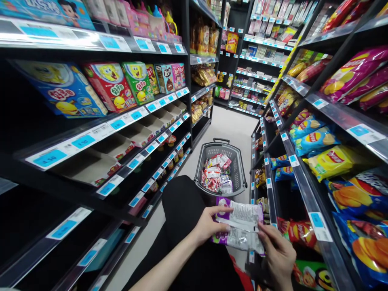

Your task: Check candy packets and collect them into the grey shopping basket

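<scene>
Between my two hands is a purple and silver candy packet [242, 220], its printed back turned up toward me. My left hand [206, 226] grips its left end, thumb and fingers closed on the wrapper. At the packet's right end, the fingers of my right hand [277, 246] pinch the edge. Just beyond the packet, a grey plastic shopping basket [197, 171] stands on the floor. Inside it lie several small red, white and purple snack packets [215, 171]. The basket's black handle [221, 140] shows at the far side.
Shelves line both sides of the narrow aisle. Snack boxes [110, 85] and open cardboard trays [100, 163] are on the left. Chip bags [330, 161] fill shelves on the right. The pale floor [233, 123] leads to a stocked rear shelf [254, 62]. My dark-clothed knee [182, 198] is beside the basket.
</scene>
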Demonstrator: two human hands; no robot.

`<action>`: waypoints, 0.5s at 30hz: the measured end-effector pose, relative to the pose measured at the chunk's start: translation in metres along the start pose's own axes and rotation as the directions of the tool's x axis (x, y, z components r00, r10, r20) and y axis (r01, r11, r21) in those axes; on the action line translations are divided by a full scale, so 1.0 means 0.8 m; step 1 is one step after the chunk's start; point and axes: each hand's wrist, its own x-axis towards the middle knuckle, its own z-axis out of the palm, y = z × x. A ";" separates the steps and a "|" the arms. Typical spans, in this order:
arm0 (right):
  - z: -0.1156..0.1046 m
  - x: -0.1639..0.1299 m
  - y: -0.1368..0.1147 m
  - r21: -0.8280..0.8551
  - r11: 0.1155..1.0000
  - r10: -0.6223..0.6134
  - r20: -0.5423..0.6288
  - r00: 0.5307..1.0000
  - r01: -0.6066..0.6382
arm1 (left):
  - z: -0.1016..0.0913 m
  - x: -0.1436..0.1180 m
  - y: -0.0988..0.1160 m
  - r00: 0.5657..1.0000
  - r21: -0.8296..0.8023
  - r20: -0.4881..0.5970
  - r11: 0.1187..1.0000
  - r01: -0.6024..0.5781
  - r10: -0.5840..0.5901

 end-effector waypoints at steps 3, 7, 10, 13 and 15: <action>-0.001 0.002 -0.001 -0.025 1.000 0.000 -0.015 1.000 -0.001 | 0.004 -0.001 0.003 0.998 0.067 -0.046 0.997 -0.046 0.049; 0.001 0.011 -0.009 -0.057 0.996 0.068 0.087 0.994 -0.063 | 0.007 -0.004 0.011 0.985 0.169 -0.125 0.981 -0.095 0.117; 0.001 0.015 -0.013 -0.105 0.984 0.158 0.157 0.975 -0.143 | 0.008 -0.007 0.018 0.979 0.217 -0.145 0.970 -0.109 0.143; 0.002 0.012 -0.013 -0.127 0.964 0.252 0.159 0.955 -0.233 | 0.011 -0.010 0.021 0.977 0.210 -0.160 0.972 -0.104 0.139; 0.003 0.009 -0.013 -0.110 0.950 0.305 0.141 0.942 -0.291 | 0.012 -0.009 0.019 0.978 0.174 -0.174 0.981 -0.083 0.114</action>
